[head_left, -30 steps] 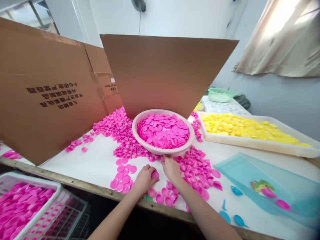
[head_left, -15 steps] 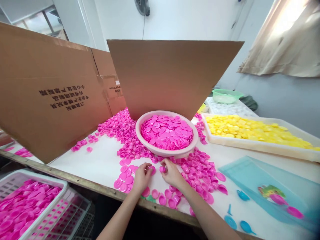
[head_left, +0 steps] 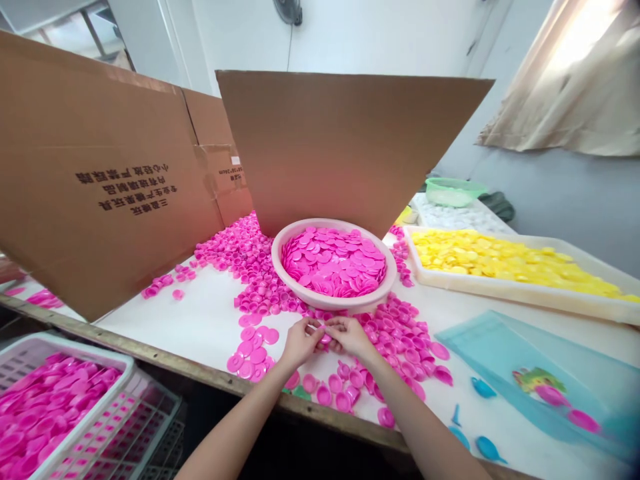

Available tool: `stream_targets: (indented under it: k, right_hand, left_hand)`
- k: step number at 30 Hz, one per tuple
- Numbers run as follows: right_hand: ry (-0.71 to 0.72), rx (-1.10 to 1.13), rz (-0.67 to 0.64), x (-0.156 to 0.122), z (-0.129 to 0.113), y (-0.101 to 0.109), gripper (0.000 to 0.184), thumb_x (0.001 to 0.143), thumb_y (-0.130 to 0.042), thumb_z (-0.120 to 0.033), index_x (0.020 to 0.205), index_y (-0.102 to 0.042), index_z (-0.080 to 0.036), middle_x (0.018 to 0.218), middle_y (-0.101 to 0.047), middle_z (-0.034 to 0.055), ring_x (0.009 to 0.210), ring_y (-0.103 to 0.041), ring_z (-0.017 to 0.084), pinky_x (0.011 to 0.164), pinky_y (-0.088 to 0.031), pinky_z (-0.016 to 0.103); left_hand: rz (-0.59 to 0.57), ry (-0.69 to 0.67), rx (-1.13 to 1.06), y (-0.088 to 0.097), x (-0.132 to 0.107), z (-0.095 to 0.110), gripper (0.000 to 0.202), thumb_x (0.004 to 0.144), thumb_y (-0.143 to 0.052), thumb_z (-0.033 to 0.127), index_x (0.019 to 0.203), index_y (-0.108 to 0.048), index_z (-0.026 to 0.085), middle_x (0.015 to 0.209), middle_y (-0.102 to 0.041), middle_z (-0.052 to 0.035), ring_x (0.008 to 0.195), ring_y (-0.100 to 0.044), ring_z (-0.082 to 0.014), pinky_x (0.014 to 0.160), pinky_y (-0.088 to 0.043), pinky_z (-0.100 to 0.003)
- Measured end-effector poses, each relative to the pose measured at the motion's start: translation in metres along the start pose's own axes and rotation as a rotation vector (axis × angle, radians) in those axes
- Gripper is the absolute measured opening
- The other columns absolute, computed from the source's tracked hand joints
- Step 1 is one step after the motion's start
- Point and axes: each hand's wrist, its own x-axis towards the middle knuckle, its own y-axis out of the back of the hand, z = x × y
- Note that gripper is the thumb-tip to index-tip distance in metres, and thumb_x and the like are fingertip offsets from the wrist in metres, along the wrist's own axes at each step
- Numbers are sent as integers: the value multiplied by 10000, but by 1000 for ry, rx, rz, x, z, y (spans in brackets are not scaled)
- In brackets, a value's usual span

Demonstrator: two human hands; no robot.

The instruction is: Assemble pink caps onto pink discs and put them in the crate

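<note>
My left hand and my right hand meet at the table's front, fingertips together on a small pink plastic cap. It is mostly hidden by my fingers. Just beyond them stands a pale pink plastic basin, filled with flat pink discs. Loose pink caps lie heaped around it on the white table. More pink caps spread to the right of my hands, and a group of flat pink discs lies to the left.
Tall cardboard sheets stand behind the basin. A tray of yellow caps sits to the right, beside a translucent blue tray. Below the table's front edge at left, a white crate holds pink discs.
My hands have moved closer together since the earlier frames. Both now hold the small pink cap between them. The head view has shifted slightly.
</note>
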Motion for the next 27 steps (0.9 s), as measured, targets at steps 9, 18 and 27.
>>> stream_targets:
  k: [9, 18, 27]
  right_hand:
    - [-119, -145, -98, 1, 2, -4, 128, 788, -485, -180, 727, -562, -99, 430, -544, -9, 384, -532, 88, 374, -425, 156]
    - [-202, -128, -138, 3, 4, 0, 101, 791, -501, -167, 733, -547, -99, 482, -590, 24, 465, -594, 120, 442, -490, 189]
    - [-266, -66, -248, -2, 2, -4, 34, 711, -538, -92, 684, -557, -101, 497, -607, 29, 516, -615, 139, 469, -510, 195]
  left_hand:
    - [-20, 41, 31, 0, 5, -19, 192, 706, -516, 330, 779, -515, 152, 588, -579, -1, 491, -546, -98, 476, -412, -191]
    - [-21, -18, 83, -2, 2, -16, 177, 685, -533, 324, 713, -492, 154, 633, -576, -3, 508, -541, -90, 486, -420, -190]
    - [-203, 107, 555, 12, 19, 8, 283, 702, -480, 409, 669, -559, 140, 656, -604, -67, 644, -569, -183, 573, -405, -267]
